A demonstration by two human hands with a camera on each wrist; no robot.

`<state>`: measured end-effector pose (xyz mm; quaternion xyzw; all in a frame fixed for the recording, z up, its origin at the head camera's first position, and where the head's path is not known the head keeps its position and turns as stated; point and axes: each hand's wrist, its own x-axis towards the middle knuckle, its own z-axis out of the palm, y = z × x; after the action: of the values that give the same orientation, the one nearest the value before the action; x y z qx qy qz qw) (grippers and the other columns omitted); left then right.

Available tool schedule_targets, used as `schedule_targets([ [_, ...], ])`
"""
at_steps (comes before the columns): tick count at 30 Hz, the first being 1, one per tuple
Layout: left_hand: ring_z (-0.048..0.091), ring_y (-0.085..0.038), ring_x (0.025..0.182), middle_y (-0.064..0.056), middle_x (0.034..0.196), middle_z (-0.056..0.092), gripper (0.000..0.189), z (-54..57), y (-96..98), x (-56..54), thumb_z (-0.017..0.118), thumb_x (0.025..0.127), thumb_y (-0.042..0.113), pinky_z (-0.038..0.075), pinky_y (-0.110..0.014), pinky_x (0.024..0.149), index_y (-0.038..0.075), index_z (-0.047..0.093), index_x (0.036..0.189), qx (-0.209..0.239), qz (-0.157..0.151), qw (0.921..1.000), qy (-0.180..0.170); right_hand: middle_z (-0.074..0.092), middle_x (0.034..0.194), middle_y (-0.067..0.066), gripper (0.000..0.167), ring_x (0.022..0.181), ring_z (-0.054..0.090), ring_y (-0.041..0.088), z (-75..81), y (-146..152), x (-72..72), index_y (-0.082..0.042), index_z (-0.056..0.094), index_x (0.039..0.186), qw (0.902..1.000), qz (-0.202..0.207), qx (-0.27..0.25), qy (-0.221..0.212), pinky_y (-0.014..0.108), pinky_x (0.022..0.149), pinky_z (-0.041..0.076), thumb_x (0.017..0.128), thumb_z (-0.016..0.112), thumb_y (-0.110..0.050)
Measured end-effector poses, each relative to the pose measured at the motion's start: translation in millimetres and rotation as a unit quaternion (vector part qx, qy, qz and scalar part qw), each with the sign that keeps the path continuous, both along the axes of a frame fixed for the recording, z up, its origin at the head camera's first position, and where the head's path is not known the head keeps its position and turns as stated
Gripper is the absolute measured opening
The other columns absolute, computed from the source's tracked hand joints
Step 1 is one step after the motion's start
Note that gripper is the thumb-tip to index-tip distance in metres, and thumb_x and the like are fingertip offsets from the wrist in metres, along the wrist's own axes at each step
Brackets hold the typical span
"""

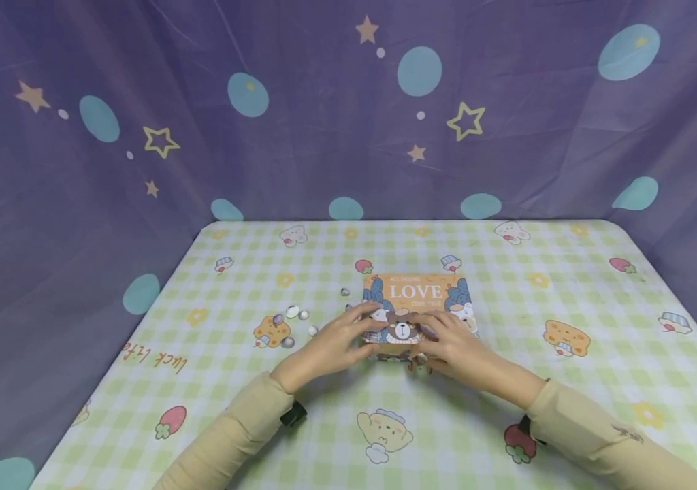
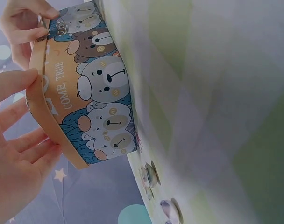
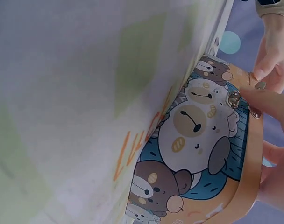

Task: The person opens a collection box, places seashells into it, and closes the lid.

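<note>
Orange box-shaped case with rounded corners [image 1: 403, 330], printed with pale and brown cartoon bears, blue plants and white LOVE lettering, sat mid-table on the green-and-white checked tablecloth [image 1: 465, 422], between both hands. Left hand [image 1: 333, 344] touched the lid edge, thumb and fingers spread apart; right hand [image 1: 459, 344] had a fingertip at the shiny silver metal clasp [image 3: 233, 99] on the front, couldn't tell if pinched. Small glossy rounded pieces [image 1: 292, 311] lay scattered left of the case.
</note>
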<state>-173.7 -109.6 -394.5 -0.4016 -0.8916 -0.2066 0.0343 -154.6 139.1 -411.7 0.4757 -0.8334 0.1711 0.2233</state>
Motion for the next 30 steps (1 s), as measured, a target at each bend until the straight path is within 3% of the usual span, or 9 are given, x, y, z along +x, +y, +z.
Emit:
schedule_targets([
  [6,0.034,-0.024,0.125,-0.009,0.137,0.036,0.038,0.4,0.6,0.0,0.060,0.083,0.026,0.029,-0.036,0.100,0.013,0.056,0.118,-0.002,0.000,1.0000,-0.002,0.051,0.117,0.012,0.024,0.105,0.047,0.029,1.9,2.2,0.6,-0.019,0.064,0.082,0.9993,0.010,-0.031,-0.016,0.047,0.087,0.040,0.062,0.076,-0.013],
  [16,0.035,-0.023,0.124,-0.008,0.137,0.035,0.038,-3.1,-0.2,1.6,0.060,0.083,0.026,0.031,-0.037,0.100,0.013,0.055,0.118,0.010,0.009,0.9999,-0.009,0.054,0.115,0.008,0.015,0.104,0.050,0.025,8.2,3.5,3.5,-0.018,0.061,0.086,0.9977,0.000,-0.045,-0.051,0.045,0.086,0.040,0.073,0.067,-0.012],
  [23,0.038,-0.024,0.122,-0.009,0.136,0.038,0.035,-4.1,-1.7,-0.3,0.059,0.085,0.024,0.033,-0.037,0.098,0.012,0.056,0.117,0.060,-0.013,0.9980,0.012,0.057,0.110,0.007,0.018,0.099,0.053,0.023,22.0,3.0,3.5,-0.016,0.060,0.087,0.9960,0.003,-0.062,-0.065,0.043,0.082,0.043,0.074,0.067,-0.007],
  [30,0.047,-0.022,0.113,-0.011,0.130,0.044,0.036,3.9,-1.7,-5.2,0.062,0.083,0.018,0.038,-0.032,0.095,0.009,0.056,0.117,0.106,-0.027,0.9932,0.039,0.059,0.104,0.005,0.019,0.093,0.056,0.020,37.9,3.9,-3.6,-0.015,0.060,0.089,0.9940,0.004,-0.084,-0.070,0.037,0.075,0.045,0.075,0.067,-0.005],
])
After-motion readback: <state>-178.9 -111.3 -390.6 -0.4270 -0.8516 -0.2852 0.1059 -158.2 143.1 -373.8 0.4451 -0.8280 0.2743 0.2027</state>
